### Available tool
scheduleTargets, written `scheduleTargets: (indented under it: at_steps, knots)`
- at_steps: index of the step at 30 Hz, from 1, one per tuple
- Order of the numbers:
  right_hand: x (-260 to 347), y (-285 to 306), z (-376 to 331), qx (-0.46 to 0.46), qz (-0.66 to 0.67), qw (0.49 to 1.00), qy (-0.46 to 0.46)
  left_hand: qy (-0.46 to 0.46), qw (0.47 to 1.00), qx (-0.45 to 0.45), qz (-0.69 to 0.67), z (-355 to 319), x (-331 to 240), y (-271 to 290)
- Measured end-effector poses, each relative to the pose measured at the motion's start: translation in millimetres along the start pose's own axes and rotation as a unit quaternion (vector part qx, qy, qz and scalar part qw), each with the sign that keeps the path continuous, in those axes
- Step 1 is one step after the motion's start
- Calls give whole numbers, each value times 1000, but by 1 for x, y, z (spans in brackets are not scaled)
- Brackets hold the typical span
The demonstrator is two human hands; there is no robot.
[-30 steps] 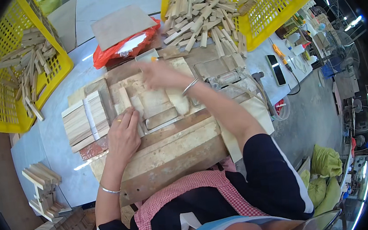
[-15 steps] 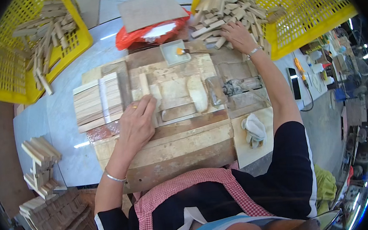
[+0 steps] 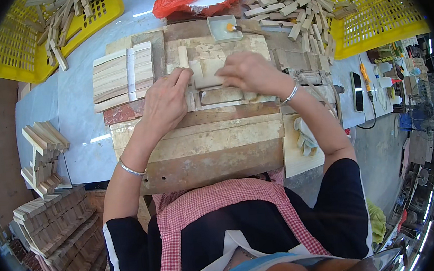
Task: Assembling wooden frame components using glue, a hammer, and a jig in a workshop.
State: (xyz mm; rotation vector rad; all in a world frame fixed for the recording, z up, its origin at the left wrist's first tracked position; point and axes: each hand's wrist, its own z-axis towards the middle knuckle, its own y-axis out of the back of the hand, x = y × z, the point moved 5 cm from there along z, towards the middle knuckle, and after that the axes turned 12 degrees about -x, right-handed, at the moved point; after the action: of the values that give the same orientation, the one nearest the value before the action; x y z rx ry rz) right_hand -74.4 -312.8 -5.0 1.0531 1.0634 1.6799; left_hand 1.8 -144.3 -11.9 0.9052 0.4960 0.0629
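We see a narrow wooden strip (image 3: 183,56) lying on the left half of the worn work board (image 3: 255,44), pointing toward its far edge. Our left hand (image 3: 166,97) is on the board with its fingers close together at the strip's near end; we cannot tell whether they grip it. Our right hand (image 3: 252,74) is over the board's right half, fingers curled and slightly blurred, and we cannot tell whether it holds anything. Between our hands, a pale flat panel (image 3: 205,73) sits mid-board.

Near the board's far edge we have a shallow dish (image 3: 217,32) with a brush (image 3: 232,27) in it. At the board's left end lies a bundle of slats (image 3: 111,75) crossed by a white band (image 3: 131,73). Beyond the board are a red plastic bag (image 3: 177,6) and, farther right, a pile of wood pieces (image 3: 298,4) in a yellow basket (image 3: 378,28). Well right of the board lies a phone (image 3: 358,92).
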Motion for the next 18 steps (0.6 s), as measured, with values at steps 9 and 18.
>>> scheduleTargets:
  at_steps: [9,18]
  knots:
    - [3,-18,-12,-12,148,981,-123,0,1000,-4,0,-9,-4,1]
    - [-2,-24,-7,-10,174,971,-164,15,999,24,28,-13,-14,-7]
